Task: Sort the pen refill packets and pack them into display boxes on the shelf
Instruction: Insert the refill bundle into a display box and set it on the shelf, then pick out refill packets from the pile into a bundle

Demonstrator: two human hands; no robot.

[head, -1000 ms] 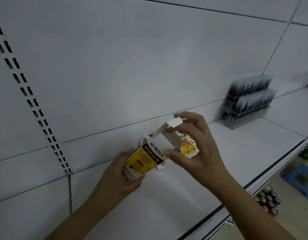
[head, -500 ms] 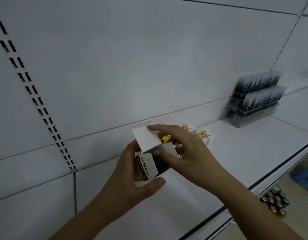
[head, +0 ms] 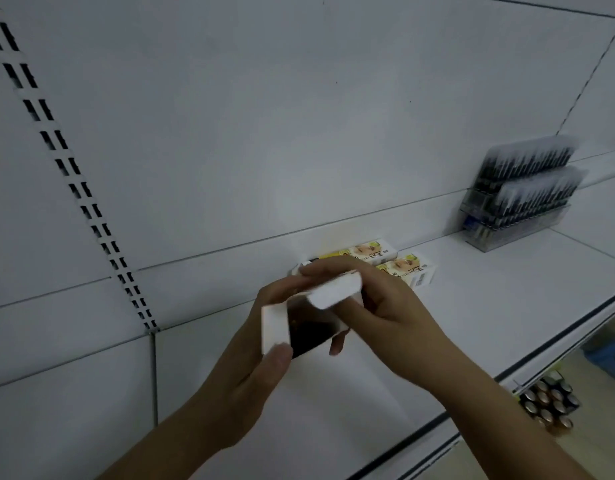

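Observation:
I hold a small cardboard refill box (head: 274,323) above the white shelf (head: 489,306), its open mouth turned toward me and dark inside. My left hand (head: 250,368) grips the box from the left, thumb along its near side. My right hand (head: 378,306) pinches the white top flap (head: 335,291) and holds it folded back. Behind my hands two yellow-and-white refill boxes (head: 408,268) lie flat side by side against the back panel.
A clear display tray of dark pens (head: 520,199) stands at the back right of the shelf. A slotted upright (head: 74,181) runs down the left panel. Below the shelf edge at right sit gold-capped items (head: 548,407) and something blue (head: 607,358).
The box has turned so its open end faces me; its yellow printed face is no longer visible. My right hand has moved onto the top flap. The view has shifted slightly left.

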